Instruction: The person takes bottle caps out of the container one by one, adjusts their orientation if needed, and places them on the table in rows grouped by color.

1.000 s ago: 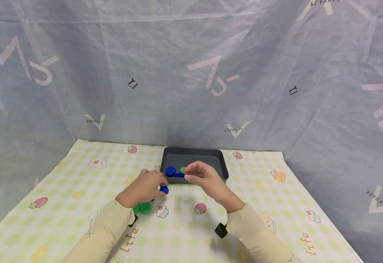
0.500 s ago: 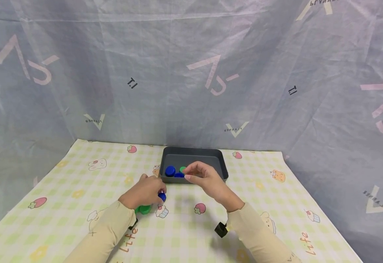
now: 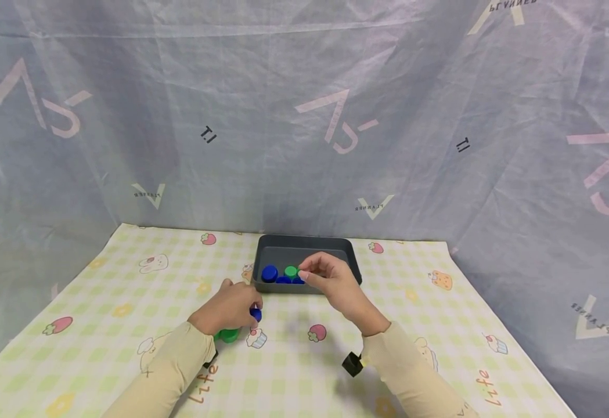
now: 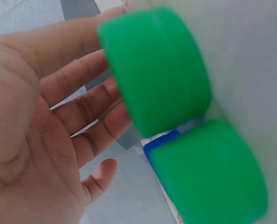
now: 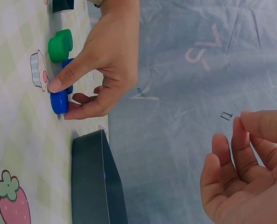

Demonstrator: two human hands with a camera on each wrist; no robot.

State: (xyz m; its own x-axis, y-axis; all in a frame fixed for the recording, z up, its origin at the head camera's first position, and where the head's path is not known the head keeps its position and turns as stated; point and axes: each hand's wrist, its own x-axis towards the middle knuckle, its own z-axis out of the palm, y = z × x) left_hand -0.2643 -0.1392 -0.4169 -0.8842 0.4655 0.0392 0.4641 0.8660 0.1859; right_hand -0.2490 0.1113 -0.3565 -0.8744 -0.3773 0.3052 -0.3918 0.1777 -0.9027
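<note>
Near me stand smooth, squat green caps (image 3: pixel 229 335). At their two o'clock, my left hand (image 3: pixel 228 305) pinches a round blue cap (image 5: pixel 60 101) between thumb and finger. My right hand (image 3: pixel 332 284), fingers bent, thumb and forefinger tips close together, hangs at four o'clock of a matte, round-cornered tray (image 3: pixel 283 255) holding more caps (image 3: pixel 269 274). Crinkled grey sheeting (image 3: pixel 262 145) rises at twelve.

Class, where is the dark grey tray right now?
In the head view, the dark grey tray is far back on the table, near centre, partly hidden by the right hand and just beyond the left hand.
</note>
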